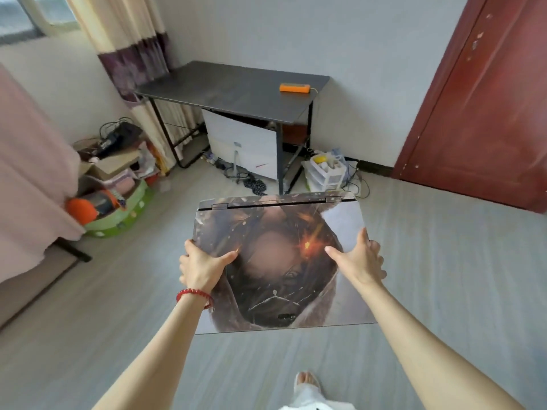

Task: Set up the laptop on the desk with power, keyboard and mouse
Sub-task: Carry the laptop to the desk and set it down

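The room ahead of me has pale walls, a grey plank floor [429,261], a curtain [133,45] in the left corner and a red door [485,93] on the right, with the dark desk [225,90] standing against the far wall between them. On the desk I see only an orange box [294,87] near its right end, with a thin cord trailing from it; I cannot tell what it is. Under the desk a white panel [245,143] leans, and cables lie tangled on the floor around it. I am carrying the laptop [281,261], lid closed, flat in front of me and well short of the desk, hinge edge pointing away. My left hand [202,267] grips its left edge, thumb across the printed lid and fingers curled under. My right hand [356,258] holds the right edge the same way, thumb on top, fingers wrapped round the side. As I judge it, the task has hardly begun: the laptop is not yet on the desk, and I see no keyboard or mouse anywhere. A charger may be among the floor cables, but I cannot pick one out. Left to do: set the laptop down, open it, connect power, then place keyboard and mouse
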Available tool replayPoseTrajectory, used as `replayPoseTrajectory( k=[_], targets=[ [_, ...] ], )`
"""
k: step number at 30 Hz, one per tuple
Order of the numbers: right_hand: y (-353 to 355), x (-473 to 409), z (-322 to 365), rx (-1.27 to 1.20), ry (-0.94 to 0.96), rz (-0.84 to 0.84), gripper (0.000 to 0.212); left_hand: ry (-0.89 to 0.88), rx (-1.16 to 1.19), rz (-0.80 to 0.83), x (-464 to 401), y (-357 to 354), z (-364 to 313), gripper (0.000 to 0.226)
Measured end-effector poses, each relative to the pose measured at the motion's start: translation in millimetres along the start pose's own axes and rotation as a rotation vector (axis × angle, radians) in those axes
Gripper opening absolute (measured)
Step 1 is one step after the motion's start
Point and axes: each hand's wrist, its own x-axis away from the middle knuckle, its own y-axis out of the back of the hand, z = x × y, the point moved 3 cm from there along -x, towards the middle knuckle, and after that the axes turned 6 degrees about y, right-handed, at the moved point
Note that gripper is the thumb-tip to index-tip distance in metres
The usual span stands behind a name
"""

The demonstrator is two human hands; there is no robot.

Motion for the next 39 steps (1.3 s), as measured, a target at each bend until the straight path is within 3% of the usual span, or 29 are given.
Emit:
replayPoseTrajectory(
  k=[9,17,28,39],
  targets=[
    [-39,-180,157,0.019,0.180,0.090,0.093,0.082,0.089,-0.147,-157,12,-101,0.094],
    [-144,-319,303,-0.001,0.236,0.161,0.094,0.135,0.101,-0.204,-359,30,-158,0.102],
    [-240,-511,503,0.044,0.171,0.125,0.088,0.130,0.060,-0.173,-640,52,-285,0.103],
    [-334,-760,636,-0.001,0.067,0.129,0.087,0.093,0.107,-0.073,-917,-11,-420,0.103]
  ],
)
